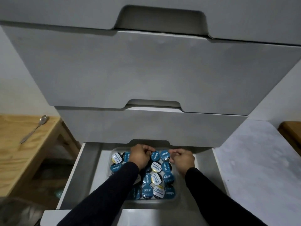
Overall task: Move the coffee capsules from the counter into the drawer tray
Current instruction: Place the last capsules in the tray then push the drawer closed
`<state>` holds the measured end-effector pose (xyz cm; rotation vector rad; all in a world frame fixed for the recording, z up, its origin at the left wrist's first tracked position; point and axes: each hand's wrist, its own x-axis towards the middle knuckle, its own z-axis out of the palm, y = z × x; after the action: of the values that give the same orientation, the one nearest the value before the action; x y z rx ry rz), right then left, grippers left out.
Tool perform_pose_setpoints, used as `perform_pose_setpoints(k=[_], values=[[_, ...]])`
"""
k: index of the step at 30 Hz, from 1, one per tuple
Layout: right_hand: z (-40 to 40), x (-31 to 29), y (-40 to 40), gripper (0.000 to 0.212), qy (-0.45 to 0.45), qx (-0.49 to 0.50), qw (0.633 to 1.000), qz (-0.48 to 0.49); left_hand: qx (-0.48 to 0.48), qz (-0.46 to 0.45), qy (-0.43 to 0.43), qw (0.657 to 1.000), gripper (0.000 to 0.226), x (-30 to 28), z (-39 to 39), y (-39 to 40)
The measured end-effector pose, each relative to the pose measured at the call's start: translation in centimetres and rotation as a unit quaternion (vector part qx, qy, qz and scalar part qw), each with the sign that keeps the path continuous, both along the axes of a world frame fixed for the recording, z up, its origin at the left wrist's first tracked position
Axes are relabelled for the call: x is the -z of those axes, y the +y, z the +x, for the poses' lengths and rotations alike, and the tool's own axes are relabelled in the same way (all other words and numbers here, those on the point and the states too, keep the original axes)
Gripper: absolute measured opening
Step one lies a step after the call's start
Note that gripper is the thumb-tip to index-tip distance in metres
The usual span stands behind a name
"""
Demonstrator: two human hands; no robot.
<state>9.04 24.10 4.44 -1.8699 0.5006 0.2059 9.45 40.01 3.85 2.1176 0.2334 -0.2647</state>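
Observation:
The bottom drawer [91, 160] stands pulled out, and a clear plastic tray [176, 197] lies in it. Several coffee capsules [147, 190] with blue or white-and-gold lids fill the tray in rows. My left hand [140, 154] hovers over the tray's far row, fingers curled down among the capsules; whether it grips one is hidden. My right hand [183, 158] is at the tray's far right corner, fingers pinched beside a blue capsule [164, 154]. Both forearms in dark sleeves reach over the drawer front.
Two shut white drawers [146, 70] tower above the open one. A wooden table [21, 154] with a metal spoon [35, 128] stands to the left. A white surface [254, 160] lies to the right, with a wooden edge [291, 129] beyond it.

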Motion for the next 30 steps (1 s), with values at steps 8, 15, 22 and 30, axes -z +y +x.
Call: perform_pose_setpoints(k=[8, 15, 22, 30], values=[[0.9, 1.3, 0.9, 0.032, -0.006, -0.023, 0.996, -0.082, 0.039, 0.093, 0.015, 0.995, 0.023, 0.9, 1.0, -0.1], [1.0, 2.6, 1.4, 0.018, -0.033, -0.153, 0.952, -0.262, 0.073, 0.154, 0.004, 0.985, 0.025, 1.2, 1.0, 0.3], [0.6, 2.0, 1.8, 0.023, -0.046, -0.235, 0.923, -0.302, 0.117, 0.196, -0.014, 0.974, 0.030, 1.2, 0.8, 0.1], [-0.9, 0.0, 2.3, 0.023, -0.069, -0.307, 0.857, -0.407, 0.147, 0.229, -0.042, 0.961, 0.025, 0.0, -0.1, 0.3]])
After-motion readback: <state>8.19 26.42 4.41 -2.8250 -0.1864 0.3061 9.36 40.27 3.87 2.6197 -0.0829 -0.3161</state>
